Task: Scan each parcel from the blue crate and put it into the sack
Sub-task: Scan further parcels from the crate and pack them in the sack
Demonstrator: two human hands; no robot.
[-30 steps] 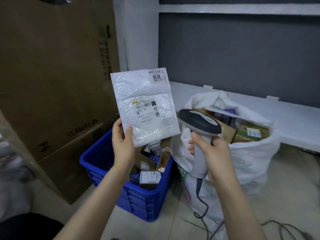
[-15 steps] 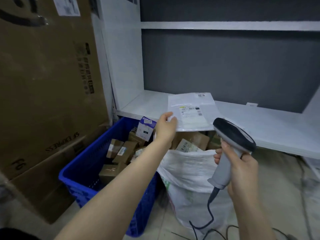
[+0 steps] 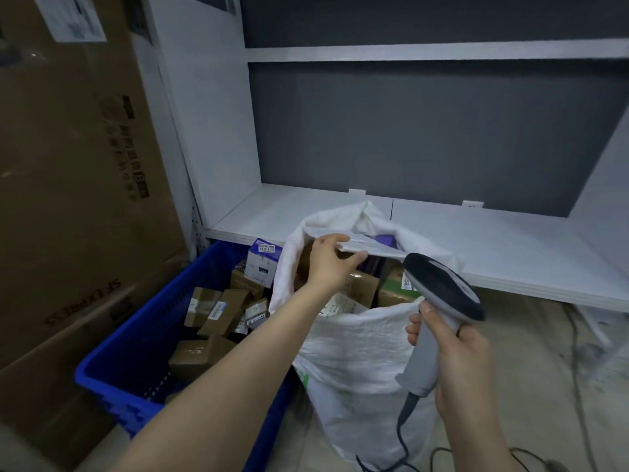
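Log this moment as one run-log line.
left hand: holds white mailer over sack | right hand: holds scanner | blue crate: parcels remain

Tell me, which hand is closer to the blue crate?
Left. The left hand holds a white mailer over the sack, beside the blue crate; the right hand is beyond the sack.

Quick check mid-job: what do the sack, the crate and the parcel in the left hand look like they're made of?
Sack: looks like white woven plastic; faint weave texture, soft crumpled folds, matte.
Crate: blue rigid moulded plastic, going by its thick rim and slotted wall.
Parcel in the left hand: thin, white and flat, seen edge-on; likely a plastic mailer, though the material isn't clear from this angle.
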